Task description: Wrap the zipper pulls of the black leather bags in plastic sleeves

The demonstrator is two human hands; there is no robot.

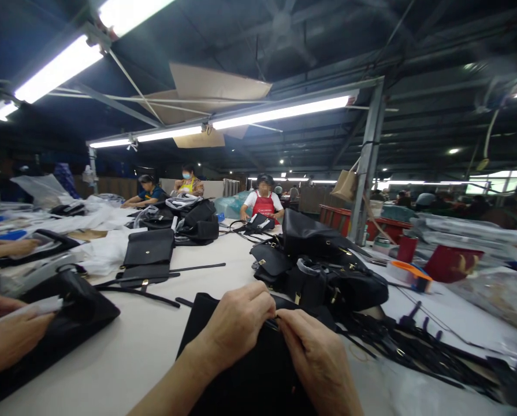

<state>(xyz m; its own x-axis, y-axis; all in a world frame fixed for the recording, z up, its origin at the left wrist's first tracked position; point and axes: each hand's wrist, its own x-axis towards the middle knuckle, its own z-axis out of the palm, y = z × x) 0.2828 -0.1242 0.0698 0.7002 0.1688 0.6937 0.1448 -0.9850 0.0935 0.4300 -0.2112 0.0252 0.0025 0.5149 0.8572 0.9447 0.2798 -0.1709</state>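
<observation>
A black bag (241, 375) lies on the white table right in front of me, with its upper edge away from me. My left hand (241, 315) is closed, its fingertips pinching near that upper edge. Facing it, my right hand (314, 344) is closed too, thumb and forefinger pressed together at the same spot. The fingertips of both hands almost meet, and a tiny gold-coloured glint shows between them. Exactly which part of the bag they pinch is hidden by the fingers. A dark strap end (183, 301) sticks out beyond the bag's far left corner.
Black bags (319, 266) are piled ahead to the right, beside a heap of straps (414, 346). Another flat black bag (148, 254) lies ahead left. At left, a co-worker's hands (19, 329) work on a black bag (80, 312). An orange tape roll (408, 274) lies far right.
</observation>
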